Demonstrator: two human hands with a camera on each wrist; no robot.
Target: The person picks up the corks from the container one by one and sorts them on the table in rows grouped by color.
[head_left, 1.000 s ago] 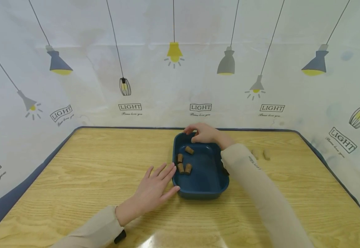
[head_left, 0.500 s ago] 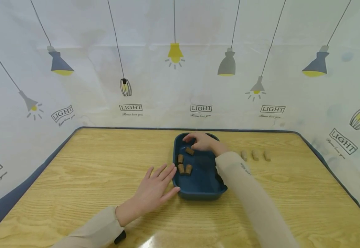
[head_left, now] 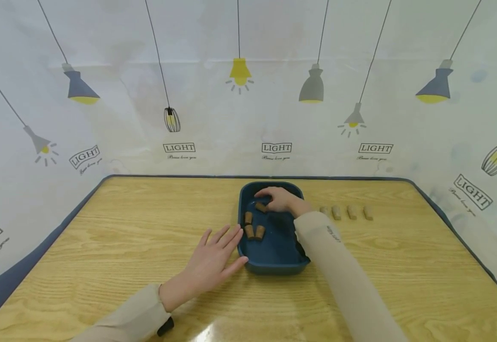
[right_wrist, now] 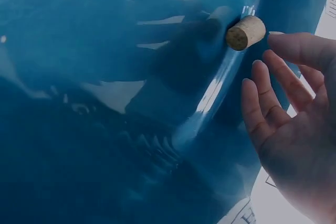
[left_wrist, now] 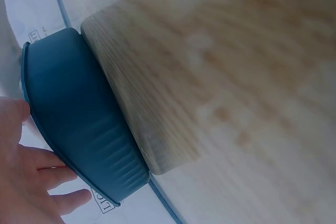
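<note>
A dark blue plastic basin [head_left: 276, 269] stands on the wooden table, with several brown cork stoppers [head_left: 260, 232] lying along its left side. My right hand [head_left: 281, 199] reaches into the far end of the basin, fingers loosely bent. Its thumb and fingertips are right beside the farthest cork [right_wrist: 245, 33], with a small gap showing in the right wrist view. My left hand [head_left: 210, 264] lies with fingers spread and straight against the basin's left rim. In the left wrist view those fingertips touch the basin's outer wall [left_wrist: 79, 108].
Several paler corks [head_left: 351, 212] stand in a row on the table to the right of the basin, partly behind the right sleeve [head_left: 338, 256]. A wall cloth printed with hanging lamps [head_left: 312, 85] closes off the back and sides of the table [head_left: 154, 223].
My right hand has come down from over the basin's far rim toward the farthest cork inside. The right sleeve has shifted left, uncovering more of the cork row. My left hand has stayed put.
</note>
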